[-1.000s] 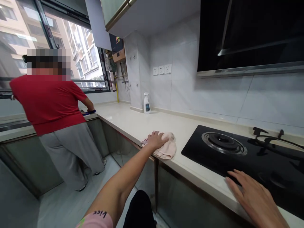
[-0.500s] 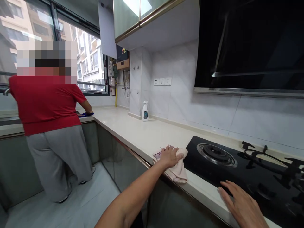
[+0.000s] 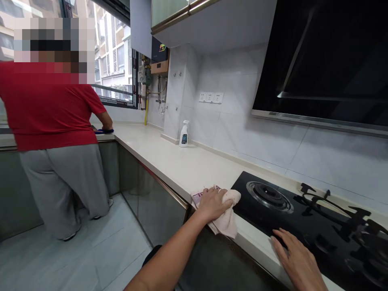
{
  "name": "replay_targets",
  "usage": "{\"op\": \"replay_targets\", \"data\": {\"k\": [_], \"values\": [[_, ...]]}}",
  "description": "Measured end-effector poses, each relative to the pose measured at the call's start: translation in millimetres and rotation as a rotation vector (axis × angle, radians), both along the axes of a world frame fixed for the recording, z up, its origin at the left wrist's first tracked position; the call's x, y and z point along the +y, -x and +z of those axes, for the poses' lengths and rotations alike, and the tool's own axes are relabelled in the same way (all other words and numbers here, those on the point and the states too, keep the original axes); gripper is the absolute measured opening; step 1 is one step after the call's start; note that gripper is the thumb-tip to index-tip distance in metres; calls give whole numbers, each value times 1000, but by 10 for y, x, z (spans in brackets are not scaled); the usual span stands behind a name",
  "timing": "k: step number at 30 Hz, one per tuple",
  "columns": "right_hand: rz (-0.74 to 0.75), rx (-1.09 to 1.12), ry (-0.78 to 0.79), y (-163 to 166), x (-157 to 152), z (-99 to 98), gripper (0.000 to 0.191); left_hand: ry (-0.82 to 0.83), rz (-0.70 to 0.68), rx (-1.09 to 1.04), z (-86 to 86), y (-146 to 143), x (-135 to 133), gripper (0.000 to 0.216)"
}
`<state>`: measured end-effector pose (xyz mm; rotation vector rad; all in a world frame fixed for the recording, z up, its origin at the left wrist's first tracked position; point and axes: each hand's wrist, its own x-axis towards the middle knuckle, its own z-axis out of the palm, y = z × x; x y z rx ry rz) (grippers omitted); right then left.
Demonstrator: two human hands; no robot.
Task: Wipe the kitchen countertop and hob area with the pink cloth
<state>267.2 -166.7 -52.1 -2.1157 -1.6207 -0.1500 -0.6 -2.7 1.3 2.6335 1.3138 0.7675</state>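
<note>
Lying at the front edge of the worktop [image 3: 169, 159], just beside the left end of the black hob [image 3: 291, 220], the pale pink cloth [image 3: 227, 224] is grasped by the left grip [image 3: 212, 204]: it is pressed down under the palm, a bunch is gathered by the thumb, and its lower part is draped over the edge. The right grip [image 3: 298, 256] is released, its fingers loosely extended over the hob's front edge; whether the glass is touched cannot be told. Farther back, a white spray bottle [image 3: 184, 135] is stood near the tiled wall [image 3: 239, 89]. At far left, the worktop is leaned over by a person in red [image 3: 54, 111].
</note>
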Motion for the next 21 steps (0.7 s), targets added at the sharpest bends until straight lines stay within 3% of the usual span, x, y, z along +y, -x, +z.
{"op": "replay_targets", "data": {"k": [14, 21], "values": [[29, -45, -35, -60, 38, -44, 67, -58, 50, -84, -74, 18, -91, 50], [32, -53, -58, -67, 50, -116, 66, -81, 30, -112, -155, -158, -201, 50]]}}
